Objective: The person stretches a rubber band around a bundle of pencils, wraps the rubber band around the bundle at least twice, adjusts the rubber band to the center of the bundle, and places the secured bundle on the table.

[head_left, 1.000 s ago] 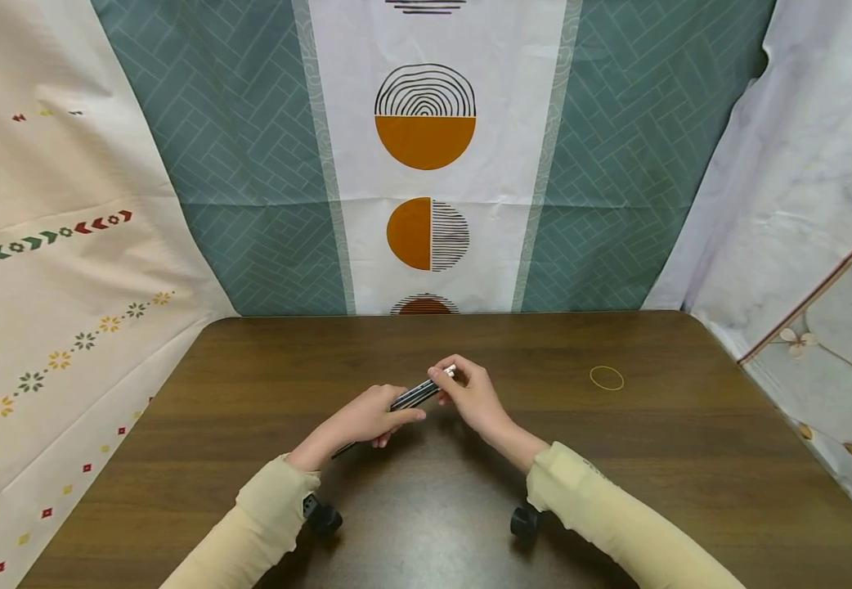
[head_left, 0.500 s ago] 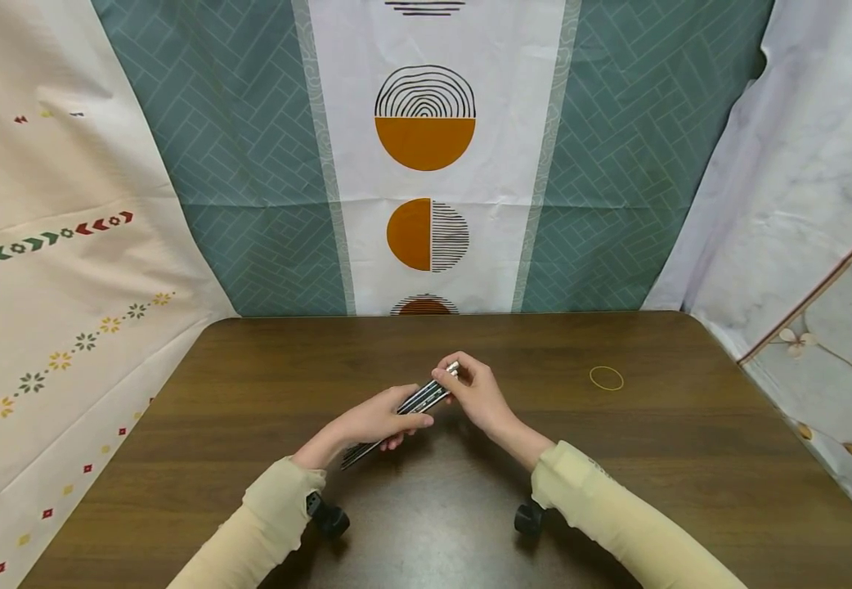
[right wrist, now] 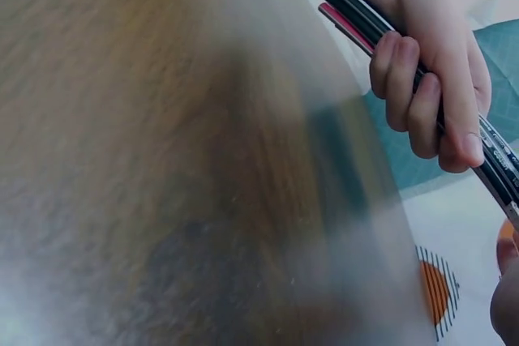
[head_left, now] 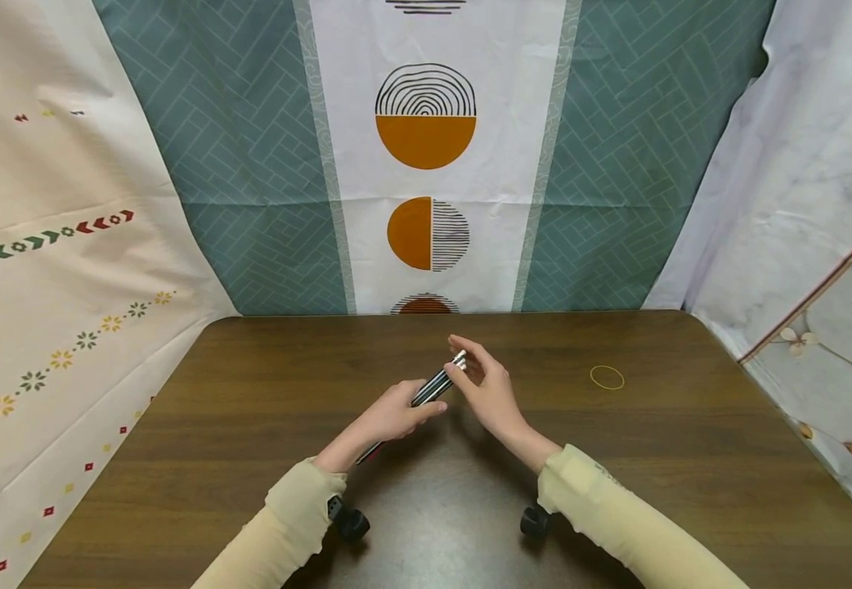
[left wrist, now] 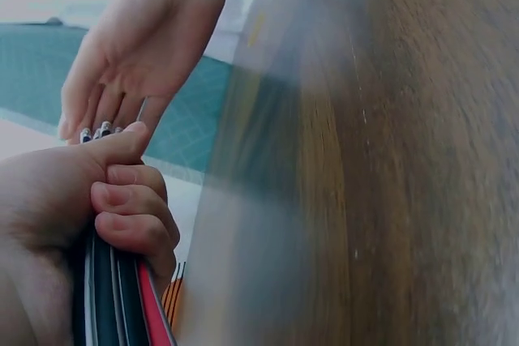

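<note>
Head view: left hand [head_left: 392,415] grips a bundle of pens [head_left: 435,384] above the brown tabletop [head_left: 249,425]; right hand [head_left: 491,391], fingers straight and loosely spread, touches the bundle's far tips. Rubber band [head_left: 607,377] lies well apart.

Left wrist view: fingers [left wrist: 134,220] curled round pens.

Right wrist view: bundle [right wrist: 365,18] clasped, one pen red.

No word, brand or number can be read in any view. The slim black pens [right wrist: 499,166] carry small pale print near their tips, too blurred to make out.
</note>
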`<control>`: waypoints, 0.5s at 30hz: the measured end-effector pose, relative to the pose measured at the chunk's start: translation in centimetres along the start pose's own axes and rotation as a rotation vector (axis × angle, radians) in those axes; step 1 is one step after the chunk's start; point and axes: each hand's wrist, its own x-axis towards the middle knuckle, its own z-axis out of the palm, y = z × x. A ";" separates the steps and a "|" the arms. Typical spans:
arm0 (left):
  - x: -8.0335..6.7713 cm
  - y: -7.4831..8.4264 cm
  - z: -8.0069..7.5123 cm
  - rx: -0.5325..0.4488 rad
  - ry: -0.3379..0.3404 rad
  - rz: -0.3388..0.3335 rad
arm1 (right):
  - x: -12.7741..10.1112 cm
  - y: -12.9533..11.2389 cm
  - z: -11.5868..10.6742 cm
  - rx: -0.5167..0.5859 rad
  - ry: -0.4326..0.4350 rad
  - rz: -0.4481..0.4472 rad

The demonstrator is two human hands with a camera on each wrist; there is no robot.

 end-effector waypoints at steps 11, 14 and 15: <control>0.1 0.2 0.2 0.031 0.026 -0.027 | -1.1 0.5 -0.3 0.004 -0.066 -0.082; 0.1 0.3 0.1 0.047 0.024 -0.030 | -1.3 0.4 -0.3 0.013 -0.078 -0.063; 0.1 0.4 0.1 0.052 0.023 -0.030 | -1.4 0.4 -0.4 0.011 -0.086 -0.056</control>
